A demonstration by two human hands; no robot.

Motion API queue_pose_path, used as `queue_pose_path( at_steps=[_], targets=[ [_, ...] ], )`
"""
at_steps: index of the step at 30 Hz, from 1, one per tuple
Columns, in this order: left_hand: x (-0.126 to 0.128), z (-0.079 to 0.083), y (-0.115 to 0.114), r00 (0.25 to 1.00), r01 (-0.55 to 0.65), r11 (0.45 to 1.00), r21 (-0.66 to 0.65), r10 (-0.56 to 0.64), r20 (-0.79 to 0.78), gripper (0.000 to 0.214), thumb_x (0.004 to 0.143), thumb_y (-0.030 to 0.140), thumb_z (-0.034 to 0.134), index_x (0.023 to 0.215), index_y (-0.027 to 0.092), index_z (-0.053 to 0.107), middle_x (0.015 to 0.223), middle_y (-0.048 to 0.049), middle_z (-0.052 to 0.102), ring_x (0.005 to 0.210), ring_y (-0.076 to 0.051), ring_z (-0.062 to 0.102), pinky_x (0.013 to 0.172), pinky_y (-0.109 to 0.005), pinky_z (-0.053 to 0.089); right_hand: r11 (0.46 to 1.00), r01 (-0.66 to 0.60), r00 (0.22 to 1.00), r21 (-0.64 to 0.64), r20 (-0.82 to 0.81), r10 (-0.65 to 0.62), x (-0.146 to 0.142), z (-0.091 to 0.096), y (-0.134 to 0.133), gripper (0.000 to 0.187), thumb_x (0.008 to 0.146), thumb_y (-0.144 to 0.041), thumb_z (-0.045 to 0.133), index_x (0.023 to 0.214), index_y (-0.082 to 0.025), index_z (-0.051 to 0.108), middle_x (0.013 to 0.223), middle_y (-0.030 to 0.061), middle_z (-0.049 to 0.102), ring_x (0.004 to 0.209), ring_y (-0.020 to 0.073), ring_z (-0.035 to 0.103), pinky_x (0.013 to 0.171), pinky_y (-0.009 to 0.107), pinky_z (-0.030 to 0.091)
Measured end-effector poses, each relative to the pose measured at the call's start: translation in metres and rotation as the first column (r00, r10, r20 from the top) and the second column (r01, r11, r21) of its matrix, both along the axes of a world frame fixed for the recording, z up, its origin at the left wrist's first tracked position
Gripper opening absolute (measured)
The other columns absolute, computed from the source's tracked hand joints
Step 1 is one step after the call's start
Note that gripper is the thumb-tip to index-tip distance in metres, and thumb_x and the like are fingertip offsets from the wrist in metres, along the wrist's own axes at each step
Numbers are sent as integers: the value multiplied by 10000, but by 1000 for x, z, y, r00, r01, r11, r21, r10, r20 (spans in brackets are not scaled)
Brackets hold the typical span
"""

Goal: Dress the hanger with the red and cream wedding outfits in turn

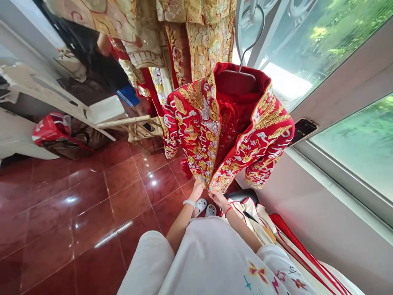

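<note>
A red jacket (pixel 199 127) with gold and silver embroidery hangs on a hanger (pixel 239 73) hooked at the window grille. Its front stands open at the top, showing red cloth inside. At the bottom hem, my left hand (pixel 199 188) is closed on the left front edge. Close beside it, my right hand (pixel 217 197) pinches the lower corner of the right front edge. The two edges nearly meet between my hands. Parts of my fingertips are hidden by the cloth.
Gold embroidered garments (pixel 208 45) hang behind the jacket. A phone (pixel 302 130) leans at the window ledge on the right. White-and-red clothing (pixel 260 213) lies below it. White chairs (pixel 106 110), a bamboo stool (pixel 144 127) and a red bag (pixel 52 128) stand left, on red tiles.
</note>
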State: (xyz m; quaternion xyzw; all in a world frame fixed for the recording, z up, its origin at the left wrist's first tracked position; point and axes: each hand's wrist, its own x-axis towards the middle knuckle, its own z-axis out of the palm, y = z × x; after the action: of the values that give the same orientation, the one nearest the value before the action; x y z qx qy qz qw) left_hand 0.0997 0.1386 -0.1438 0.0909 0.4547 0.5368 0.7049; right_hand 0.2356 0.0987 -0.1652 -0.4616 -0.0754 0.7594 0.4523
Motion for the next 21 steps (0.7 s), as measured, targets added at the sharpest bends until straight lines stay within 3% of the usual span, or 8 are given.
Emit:
queue_pose_path(
  at_steps=[4, 7, 10, 16, 21],
  targets=[
    [-2, -9, -16, 994, -73, 997, 20, 74, -81, 601, 488, 267, 955, 1012, 175, 676, 1030, -68, 763, 1087, -240, 691, 1057, -392, 450, 996, 88, 994, -27, 71, -86, -3, -2, 11, 424, 402, -224, 958, 603, -199, 585, 593, -53, 658, 574, 90, 595, 576, 224, 505],
    [-6, -6, -24, 993, -65, 998, 21, 67, -96, 596, 485, 267, 954, 999, 173, 668, 1017, -87, 762, 1044, -260, 704, 1028, -433, 469, 996, 86, 994, -23, 73, -84, 6, 7, 17, 435, 393, -207, 955, 565, -198, 556, 558, -52, 629, 555, 94, 581, 561, 235, 497],
    [-9, 4, -34, 998, 19, 999, 41, -17, -52, 544, 517, 226, 935, 991, 169, 675, 1029, -106, 763, 981, -261, 719, 971, -433, 502, 999, 37, 998, -3, 43, -37, 16, 22, 11, 403, 413, -199, 954, 611, -188, 603, 614, -19, 667, 608, 113, 624, 595, 248, 515],
    [-11, 21, -47, 968, 191, 980, 47, -197, 154, 357, 577, 143, 882, 864, 180, 674, 921, -54, 766, 900, -208, 723, 961, -373, 514, 996, -25, 1000, 81, -1, 25, 34, 50, -20, 399, 485, -247, 951, 685, -200, 608, 678, -15, 691, 666, 131, 662, 634, 251, 530],
    [-5, 36, -55, 930, 297, 951, 92, -309, 199, 384, 616, 146, 863, 962, 176, 700, 967, -75, 774, 1049, -259, 712, 1022, -393, 506, 990, -53, 998, 132, -36, 58, 35, 65, -33, 412, 529, -295, 948, 780, -223, 630, 788, -13, 734, 750, 150, 697, 712, 279, 565]
  ],
)
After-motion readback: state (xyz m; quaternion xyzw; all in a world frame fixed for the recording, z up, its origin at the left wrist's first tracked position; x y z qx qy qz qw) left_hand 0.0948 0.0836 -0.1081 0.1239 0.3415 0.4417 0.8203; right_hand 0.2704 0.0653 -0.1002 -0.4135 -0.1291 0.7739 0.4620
